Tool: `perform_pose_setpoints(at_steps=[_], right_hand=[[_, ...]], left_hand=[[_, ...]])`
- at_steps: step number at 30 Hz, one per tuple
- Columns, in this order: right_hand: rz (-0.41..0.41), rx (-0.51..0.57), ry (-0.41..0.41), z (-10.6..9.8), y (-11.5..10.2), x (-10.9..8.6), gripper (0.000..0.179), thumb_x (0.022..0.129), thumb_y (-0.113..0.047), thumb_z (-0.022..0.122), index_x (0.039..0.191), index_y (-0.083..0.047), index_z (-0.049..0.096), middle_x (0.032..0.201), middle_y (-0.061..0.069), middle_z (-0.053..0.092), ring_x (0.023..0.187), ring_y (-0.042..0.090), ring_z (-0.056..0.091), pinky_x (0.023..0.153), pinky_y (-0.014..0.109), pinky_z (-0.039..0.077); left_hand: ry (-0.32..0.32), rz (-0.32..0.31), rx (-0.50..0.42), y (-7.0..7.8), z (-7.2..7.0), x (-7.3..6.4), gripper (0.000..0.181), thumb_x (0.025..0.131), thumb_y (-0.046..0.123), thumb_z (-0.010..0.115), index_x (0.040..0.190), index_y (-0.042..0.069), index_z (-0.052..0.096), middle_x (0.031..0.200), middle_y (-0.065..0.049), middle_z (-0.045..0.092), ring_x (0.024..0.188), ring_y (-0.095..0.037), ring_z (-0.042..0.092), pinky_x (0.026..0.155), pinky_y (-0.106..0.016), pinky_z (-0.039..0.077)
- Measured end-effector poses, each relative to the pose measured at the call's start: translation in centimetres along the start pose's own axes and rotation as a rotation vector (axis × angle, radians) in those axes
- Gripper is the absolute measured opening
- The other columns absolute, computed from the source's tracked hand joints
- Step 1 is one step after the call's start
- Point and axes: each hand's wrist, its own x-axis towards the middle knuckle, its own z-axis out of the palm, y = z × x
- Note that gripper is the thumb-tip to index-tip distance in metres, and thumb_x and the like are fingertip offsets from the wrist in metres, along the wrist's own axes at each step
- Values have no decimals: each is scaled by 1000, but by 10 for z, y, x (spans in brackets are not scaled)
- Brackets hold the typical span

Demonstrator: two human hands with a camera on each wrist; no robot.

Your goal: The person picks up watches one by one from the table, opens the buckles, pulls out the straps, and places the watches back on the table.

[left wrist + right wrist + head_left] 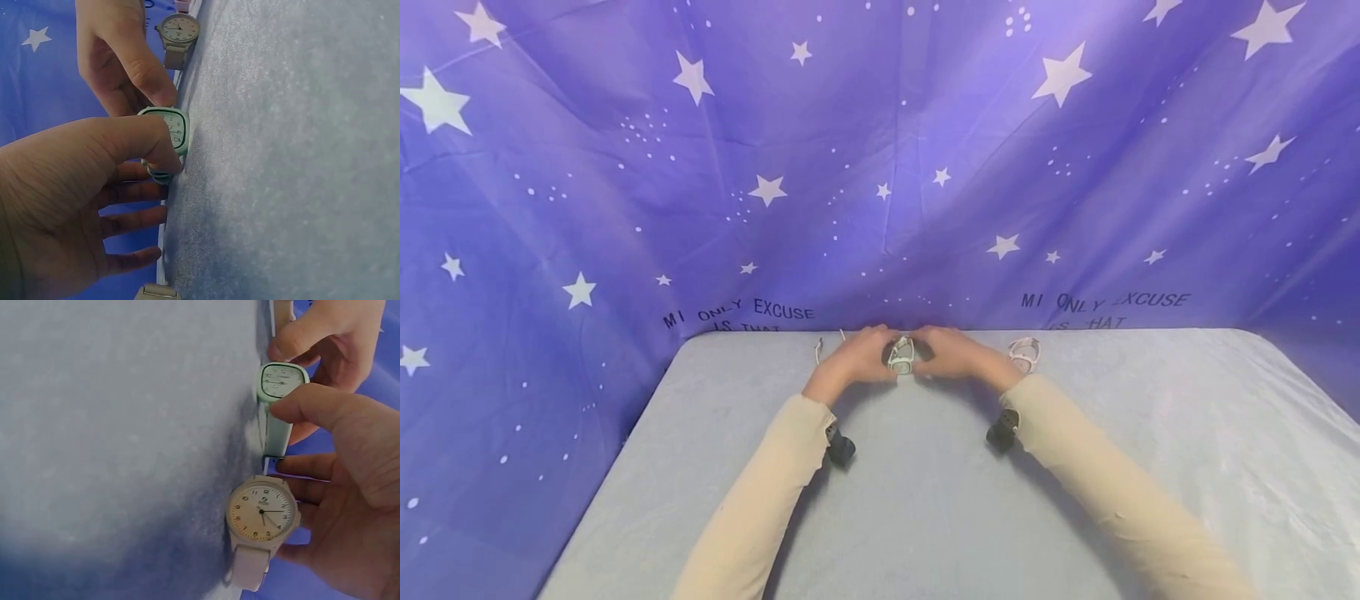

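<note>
A mint-green wristwatch (901,365) with a rounded-square dial stands on its looped strap near the far edge of the table. From one side my left hand (867,354) holds it, the thumb (164,147) against the rim of the case and the other fingers behind the strap. On the opposite side my right hand (953,354) grips it too; the thumb (290,411) lies where case and strap meet. In the right wrist view, the lower fingers of that hand are spread behind a round-dialled pale wristwatch (261,509).
That pale watch (1024,354) stands beside my right wrist. Left of my left hand is another watch (818,352), mostly hidden; its beige strap (157,292) shows in the left wrist view. A purple star-printed curtain (880,167) hangs behind the grey-covered table (917,517).
</note>
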Motion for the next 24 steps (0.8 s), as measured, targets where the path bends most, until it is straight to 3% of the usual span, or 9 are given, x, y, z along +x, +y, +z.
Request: perform_pose_setpoints(at_steps=[4, 11, 17, 24], right_hand=[[-16, 15, 14, 1, 2, 1, 62, 90, -22, 70, 144, 2, 52, 140, 23, 61, 128, 40, 58, 113, 55, 45], [-23, 75, -19, 1, 7, 1, 65, 92, -23, 69, 147, 5, 47, 146, 26, 54, 135, 42, 52, 117, 56, 40], [-4, 122, -53, -2, 6, -1, 68, 92, -21, 69, 149, 6, 44, 150, 28, 49, 138, 44, 49, 120, 56, 36], [-11, 118, 0, 1, 4, -2, 70, 88, -20, 71, 147, 6, 46, 147, 27, 53, 131, 43, 55, 115, 57, 42]], left_hand=[[-4, 4, -19, -3, 1, 1, 77, 78, 21, 83, 149, 13, 52, 122, -11, 63, 111, -28, 59, 102, -45, 52], [-45, -8, -164, -9, -3, -1, 79, 75, 15, 84, 148, 8, 53, 126, -12, 63, 107, -24, 58, 100, -41, 52], [-64, 5, -165, -9, -7, 2, 79, 74, 13, 85, 146, 5, 54, 121, -11, 62, 97, -20, 54, 91, -35, 52], [-27, 2, -210, -12, -5, 3, 78, 70, 9, 87, 141, 4, 58, 125, -11, 64, 116, -26, 59, 110, -42, 48]])
